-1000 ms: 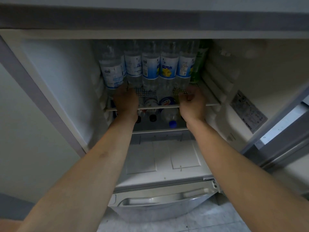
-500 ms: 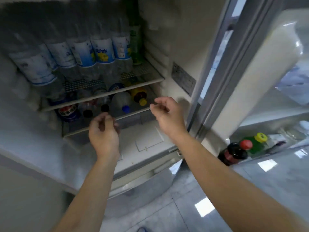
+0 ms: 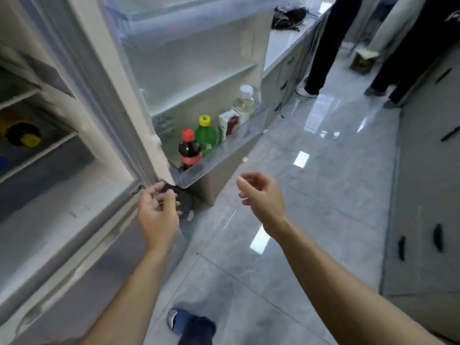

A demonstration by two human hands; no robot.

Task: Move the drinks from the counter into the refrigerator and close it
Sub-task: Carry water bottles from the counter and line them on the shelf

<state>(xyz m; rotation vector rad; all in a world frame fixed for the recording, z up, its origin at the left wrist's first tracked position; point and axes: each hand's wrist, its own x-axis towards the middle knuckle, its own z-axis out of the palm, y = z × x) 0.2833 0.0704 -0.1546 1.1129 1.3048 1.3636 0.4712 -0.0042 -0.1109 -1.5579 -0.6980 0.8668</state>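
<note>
Standing upright in the lowest bin of the open fridge door, four drinks sit in a row running from about 7 o'clock to 1 o'clock across the view: a dark cola bottle w/ red cap, a green bottle w/ yellow cap beside it, then a small carton, then a clear bottle w/ white cap. Each has its long axis vertical, caps up. At 9 o'clock, inside the fridge body, another bottle w/ yellow cap lies on its side on a shelf, cap toward the viewer; part of it is cut off by the frame edge.

Both hands carry nothing. Left hand hovers near the door's bottom hinge corner, fingers loosely curled, touching nothing as far as I can tell. Right hand is out over the floor at about 3 o'clock of the left one, fingers relaxed and half bent.

Judging progress: drinks look stowed, door is wide open, so closing it seems to be what's left. Counter at 1 o'clock shows only a dark bundle, no drinks in the visible part; the rest is out of view, so can't confirm it is cleared.

Beyond, at 1–2 o'clock, legs of two other people stand on glossy grey tile. Grey cabinets line the 3 o'clock side.
</note>
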